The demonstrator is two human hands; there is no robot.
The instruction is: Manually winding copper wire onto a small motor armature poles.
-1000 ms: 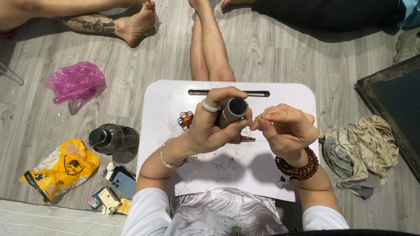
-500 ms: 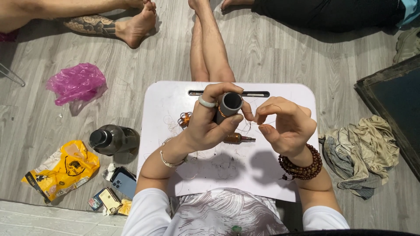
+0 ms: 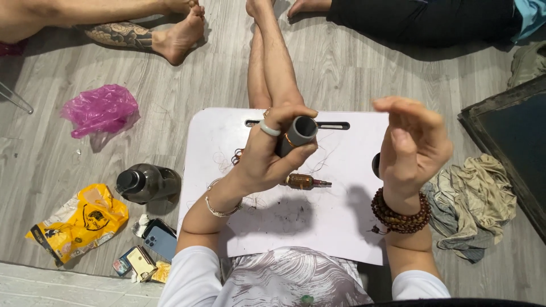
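Left hand (image 3: 263, 159) grips a short grey plastic tube (image 3: 297, 135) above the white lap tray (image 3: 341, 227); right hand (image 3: 410, 149) beside it, open, empty

Open tabletop (image 3: 318, 227) near the body, bare apart from smudges. Mid-board blocked by a small copper coil (image 3: 302, 181), with the left hand (image 3: 267, 159) and its grey tube (image 3: 296, 135) raised above it. Right side taken by the lifted right hand (image 3: 412, 148). Left of the board, crowded floor: bottle (image 3: 145, 183), phone (image 3: 161, 240), yellow bag (image 3: 79, 222). Right of it, crumpled cloth (image 3: 475, 199). Beyond the far edge, legs (image 3: 273, 62).
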